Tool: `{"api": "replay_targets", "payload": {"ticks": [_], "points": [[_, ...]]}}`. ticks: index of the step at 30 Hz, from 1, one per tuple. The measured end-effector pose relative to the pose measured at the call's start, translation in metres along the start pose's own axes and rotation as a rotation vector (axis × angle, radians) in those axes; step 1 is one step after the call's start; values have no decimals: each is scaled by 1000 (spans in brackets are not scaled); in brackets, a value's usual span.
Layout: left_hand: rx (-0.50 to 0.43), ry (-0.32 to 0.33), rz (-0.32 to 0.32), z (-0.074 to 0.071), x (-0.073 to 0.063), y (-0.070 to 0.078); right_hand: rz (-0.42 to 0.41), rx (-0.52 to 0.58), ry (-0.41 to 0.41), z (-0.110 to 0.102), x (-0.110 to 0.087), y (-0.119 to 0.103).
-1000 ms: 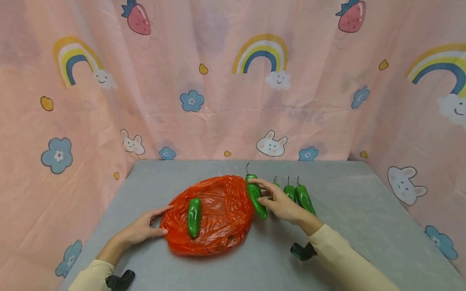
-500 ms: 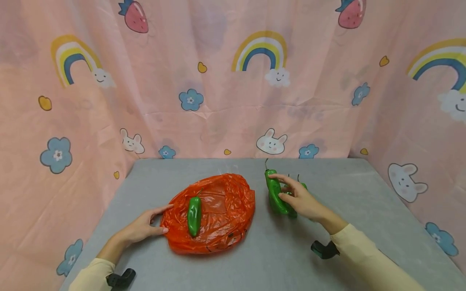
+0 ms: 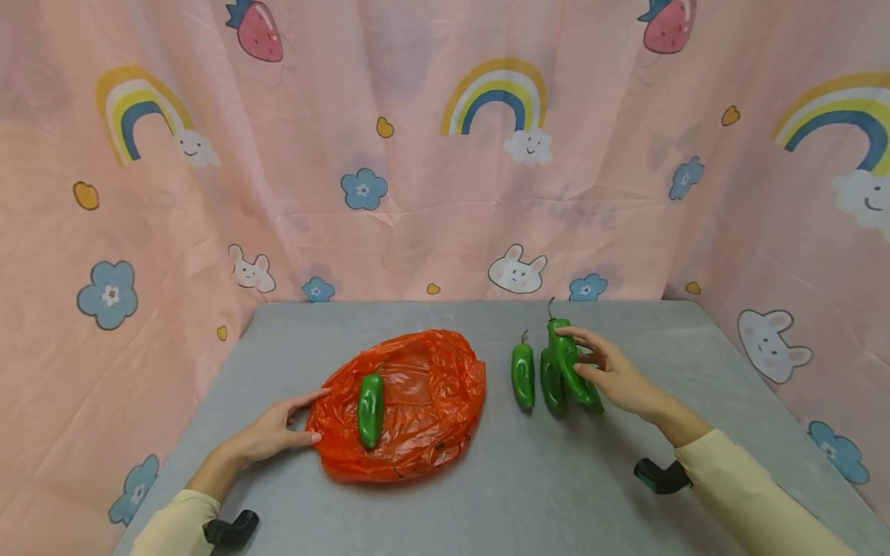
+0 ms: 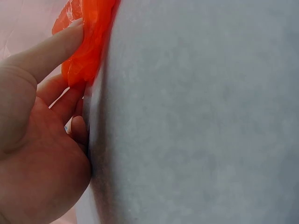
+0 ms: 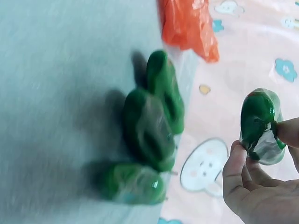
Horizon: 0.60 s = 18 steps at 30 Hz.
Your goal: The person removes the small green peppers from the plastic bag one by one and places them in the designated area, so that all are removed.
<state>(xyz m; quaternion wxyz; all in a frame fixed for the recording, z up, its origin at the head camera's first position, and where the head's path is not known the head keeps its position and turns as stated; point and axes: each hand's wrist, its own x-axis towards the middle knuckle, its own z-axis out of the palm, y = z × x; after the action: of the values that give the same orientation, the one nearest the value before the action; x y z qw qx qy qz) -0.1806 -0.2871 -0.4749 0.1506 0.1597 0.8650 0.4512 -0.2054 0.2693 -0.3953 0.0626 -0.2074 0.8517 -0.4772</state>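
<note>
In the head view my right hand [image 3: 619,378] holds a glossy green chili pepper [image 3: 565,351] by its side, stem up, in front of other peppers on the table. The right wrist view shows this pepper [image 5: 258,116] pinched between thumb and fingers. A separate pepper [image 3: 523,377] and another pepper [image 3: 552,386] lie to its left; one more is mostly covered by the held one. My left hand [image 3: 267,432] touches the left edge of a red plastic bag [image 3: 434,386] with spread thumb and fingertips. On the bag's surface lies one green pepper [image 3: 371,411].
The grey table [image 3: 487,502] carries all of this. A pink patterned curtain [image 3: 431,247] stands behind and at both sides. Dark wrist devices sit near both sleeves, one below the right hand [image 3: 660,475].
My right hand has moved rightward with its pepper, away from the bag's right edge and across the row of peppers, uncovering the leftmost ones. My left hand stays at the bag.
</note>
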Motion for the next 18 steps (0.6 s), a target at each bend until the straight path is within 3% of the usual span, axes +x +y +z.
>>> {"api": "replay_targets", "payload": {"ticks": [9,18], "points": [[22,10,27,-3,0,1,35,-44,26,-19,-6,12],[-7,-5,-41,-1,0,1,48,-59,33,-31,-11,21]]}}
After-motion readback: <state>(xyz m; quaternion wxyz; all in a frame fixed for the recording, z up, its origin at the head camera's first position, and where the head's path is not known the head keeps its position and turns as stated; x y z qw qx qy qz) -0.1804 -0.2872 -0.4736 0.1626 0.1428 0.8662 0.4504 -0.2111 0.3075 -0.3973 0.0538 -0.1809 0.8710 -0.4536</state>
